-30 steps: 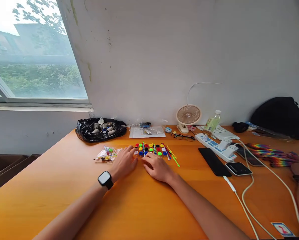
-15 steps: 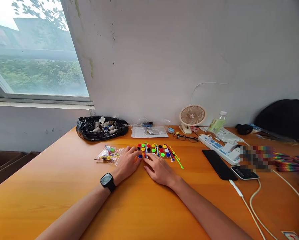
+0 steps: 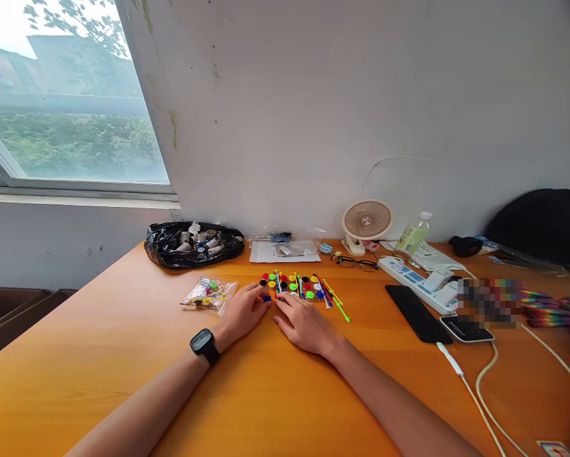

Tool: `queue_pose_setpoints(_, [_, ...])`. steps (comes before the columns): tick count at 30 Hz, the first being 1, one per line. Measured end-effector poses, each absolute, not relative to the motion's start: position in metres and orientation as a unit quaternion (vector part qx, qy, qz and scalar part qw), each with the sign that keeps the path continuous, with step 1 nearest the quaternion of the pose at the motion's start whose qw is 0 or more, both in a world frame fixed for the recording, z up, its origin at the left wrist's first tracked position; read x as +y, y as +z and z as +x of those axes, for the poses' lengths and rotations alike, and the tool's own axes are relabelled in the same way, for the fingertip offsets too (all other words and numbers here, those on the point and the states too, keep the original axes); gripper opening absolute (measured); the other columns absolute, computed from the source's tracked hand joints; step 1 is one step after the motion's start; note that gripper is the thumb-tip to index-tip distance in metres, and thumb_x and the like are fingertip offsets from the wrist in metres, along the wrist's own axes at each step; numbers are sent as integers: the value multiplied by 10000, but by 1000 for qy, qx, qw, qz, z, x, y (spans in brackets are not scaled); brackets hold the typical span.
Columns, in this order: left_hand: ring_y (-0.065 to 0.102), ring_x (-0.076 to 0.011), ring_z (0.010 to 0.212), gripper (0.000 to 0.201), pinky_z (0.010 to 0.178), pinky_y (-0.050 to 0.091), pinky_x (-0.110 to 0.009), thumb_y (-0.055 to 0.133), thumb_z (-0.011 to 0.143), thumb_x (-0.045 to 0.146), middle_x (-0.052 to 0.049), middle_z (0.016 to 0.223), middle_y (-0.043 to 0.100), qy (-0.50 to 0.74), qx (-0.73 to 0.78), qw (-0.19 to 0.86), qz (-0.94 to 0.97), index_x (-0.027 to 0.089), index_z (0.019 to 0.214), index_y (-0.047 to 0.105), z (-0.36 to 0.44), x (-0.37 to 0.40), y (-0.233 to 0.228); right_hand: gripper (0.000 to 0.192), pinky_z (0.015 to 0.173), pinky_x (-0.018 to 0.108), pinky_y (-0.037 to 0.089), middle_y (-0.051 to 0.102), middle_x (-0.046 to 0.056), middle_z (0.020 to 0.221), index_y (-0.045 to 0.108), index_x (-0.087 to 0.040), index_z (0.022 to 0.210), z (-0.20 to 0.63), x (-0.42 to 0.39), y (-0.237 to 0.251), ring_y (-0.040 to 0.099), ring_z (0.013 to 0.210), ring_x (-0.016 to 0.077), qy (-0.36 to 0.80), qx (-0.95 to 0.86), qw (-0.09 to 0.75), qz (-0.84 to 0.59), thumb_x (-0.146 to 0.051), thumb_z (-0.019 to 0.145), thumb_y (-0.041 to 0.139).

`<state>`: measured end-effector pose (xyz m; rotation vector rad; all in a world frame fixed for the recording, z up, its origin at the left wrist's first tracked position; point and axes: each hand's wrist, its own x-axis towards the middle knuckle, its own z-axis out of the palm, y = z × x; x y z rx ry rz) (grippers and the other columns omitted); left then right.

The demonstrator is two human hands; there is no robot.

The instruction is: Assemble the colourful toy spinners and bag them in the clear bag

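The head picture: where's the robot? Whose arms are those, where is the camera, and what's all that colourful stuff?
There's no robot here! These are a person's bare hands, and the camera is worn on that person's head, looking forward and down. So you see much what they see.

The left hand, with a watch on its wrist, has a blue disc at its fingertips. The right hand is beside it. I can't tell whether either one is gripping anything.

On the table are colourful discs and sticks, with a clear bag of small pieces nearby. Farther back stand a fan and a bottle.
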<state>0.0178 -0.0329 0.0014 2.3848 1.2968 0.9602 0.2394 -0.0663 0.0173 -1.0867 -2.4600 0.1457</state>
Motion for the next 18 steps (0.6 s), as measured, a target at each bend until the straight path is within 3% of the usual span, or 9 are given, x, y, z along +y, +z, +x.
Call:
queue_pose_setpoints(10, [688, -204, 872, 153, 787, 533, -308, 674, 941, 252, -45, 960, 720, 336, 433, 157, 822, 242, 1085, 724, 17, -37, 7, 306, 1101, 460, 497, 614, 128, 1446, 629, -200, 1323, 241, -66, 16, 599, 1294, 295, 64, -889, 224, -394, -257, 1028, 569])
queue_pose_setpoints(13, [694, -208, 881, 192, 798, 541, -318, 660, 932, 221, -48, 964, 718, 335, 430, 170, 821, 237, 1116, 712, 17, -37, 5, 266, 1061, 442, 517, 673, 122, 1354, 648, -187, 1275, 240, -66, 16, 634, 1218, 282, 69, -891, 216, -392, -242, 1032, 557])
queue_pose_setpoints(18, [676, -247, 1058, 296, 946, 546, -380, 619, 929, 167, -76, 1112, 734, 338, 402, 165, 835, 238, 1209, 681, 19, -37, 4, 266, 1052, 437, 514, 699, 123, 1310, 657, -188, 1272, 241, -64, 15, 640, 1200, 273, 68, -897, 224, -375, -222, 1030, 553])
